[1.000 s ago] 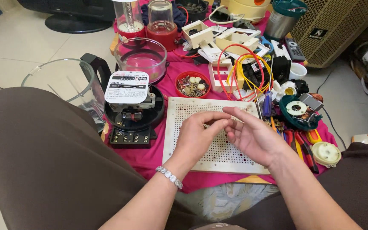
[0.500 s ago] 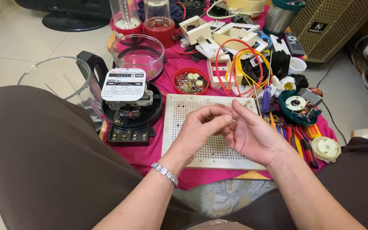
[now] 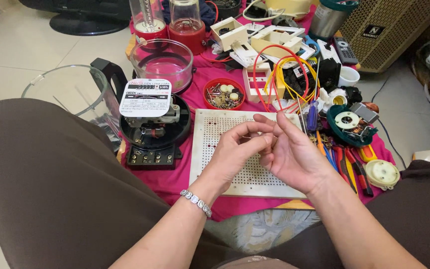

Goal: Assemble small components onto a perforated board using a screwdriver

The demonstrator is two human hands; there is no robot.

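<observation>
White perforated board [image 3: 225,149] lies flat on the pink cloth [image 3: 165,179], and both hands meet just above its middle: the left hand [image 3: 237,152] has its fingers curled narrow, thumb and forefinger pinched on something too small to tell, while the right hand [image 3: 292,157] is half open, its fingertips [image 3: 262,118] touching the left's. Just beyond the board sit a red bowl of small parts [image 3: 223,93] and looped red and yellow wires [image 3: 284,69], with a black electricity meter [image 3: 154,124] to the left and screwdrivers and pliers [image 3: 347,164] to the right

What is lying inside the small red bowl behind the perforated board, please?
The red bowl holds a heap of small metal screws and a few pale round parts; whatever sits beneath the heap is covered.
</observation>
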